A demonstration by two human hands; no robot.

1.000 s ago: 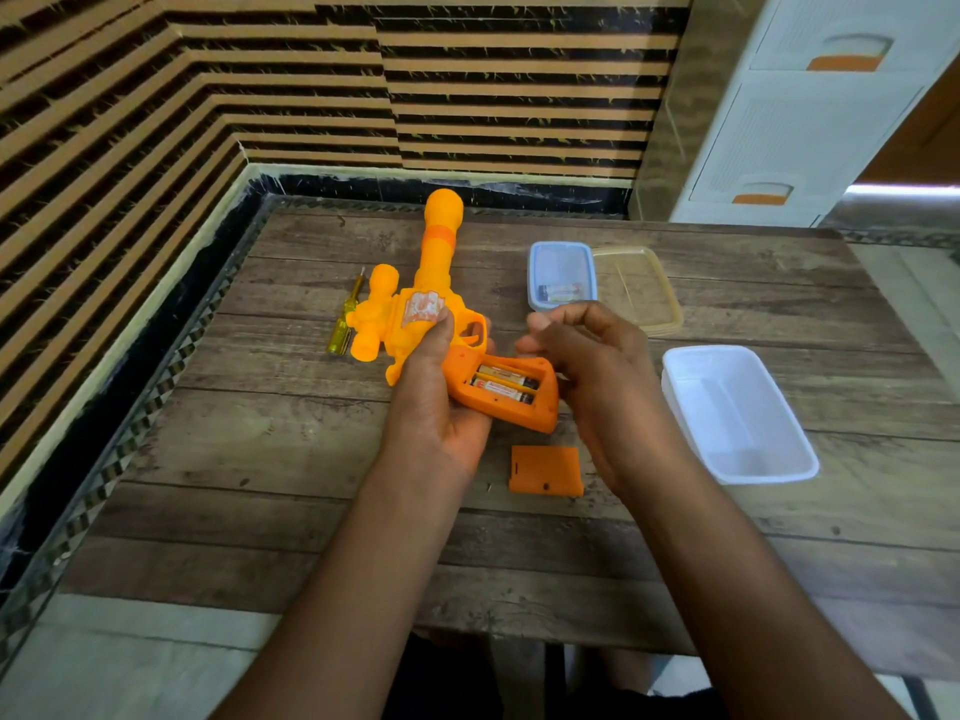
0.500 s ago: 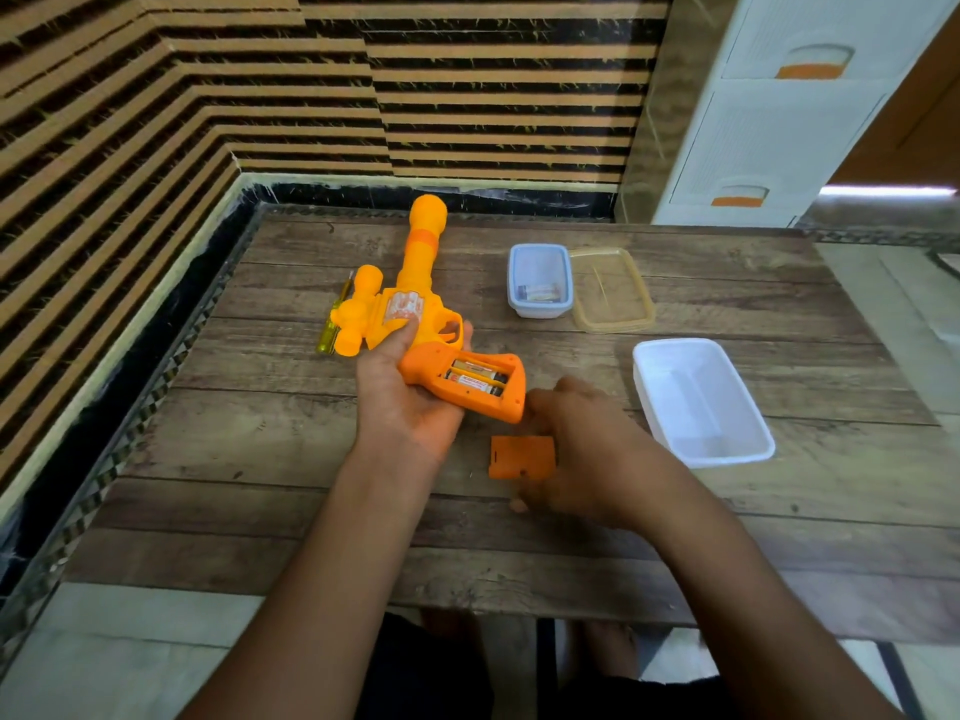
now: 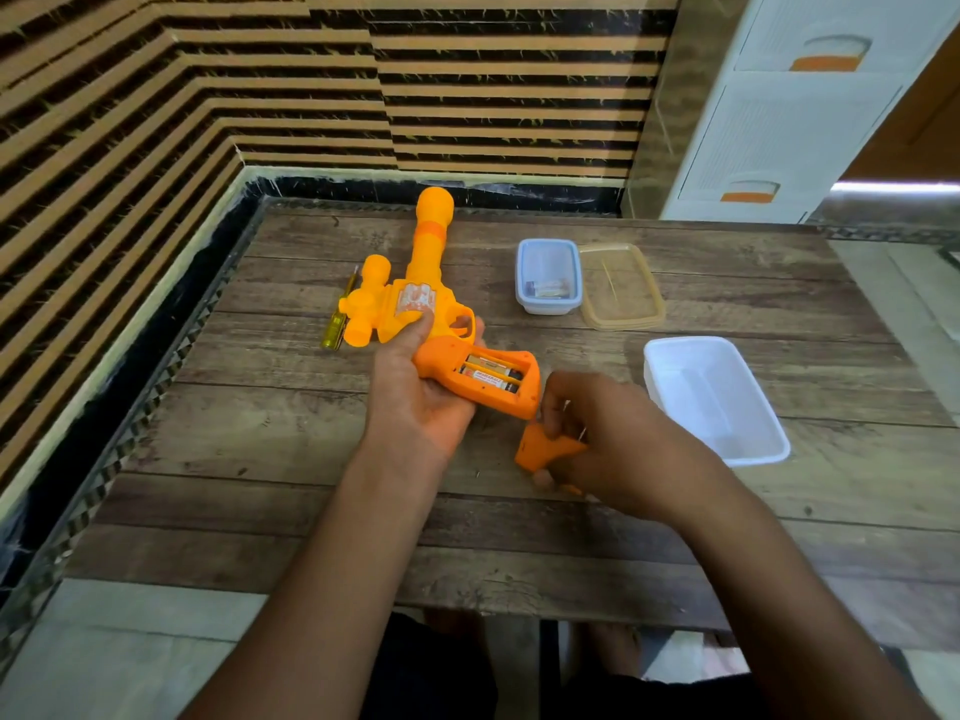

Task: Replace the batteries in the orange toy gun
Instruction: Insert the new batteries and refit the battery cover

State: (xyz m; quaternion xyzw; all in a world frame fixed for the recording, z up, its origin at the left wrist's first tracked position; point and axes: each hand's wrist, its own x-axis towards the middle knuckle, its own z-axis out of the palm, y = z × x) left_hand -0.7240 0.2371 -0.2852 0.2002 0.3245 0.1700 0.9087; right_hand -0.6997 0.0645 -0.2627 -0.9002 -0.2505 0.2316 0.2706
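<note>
The orange toy gun (image 3: 415, 304) lies tilted over the wooden table (image 3: 727, 537), barrel pointing away. My left hand (image 3: 415, 397) grips it under the handle, thumb on the body sticker. The handle's battery compartment (image 3: 493, 377) stands open with two batteries inside. My right hand (image 3: 608, 439) pinches the orange battery cover (image 3: 540, 449) just below the handle's end, one edge lifted off the table.
A yellow-handled screwdriver (image 3: 337, 324) lies left of the gun. A small blue-tinted box (image 3: 548, 278) holding small items sits behind, its clear lid (image 3: 621, 288) beside it. A white empty tray (image 3: 717, 402) stands to the right. A striped wall borders the left and back.
My right hand dropped from the gun's handle to the battery cover on the table and picked it up by pinching it. My left hand kept holding the gun.
</note>
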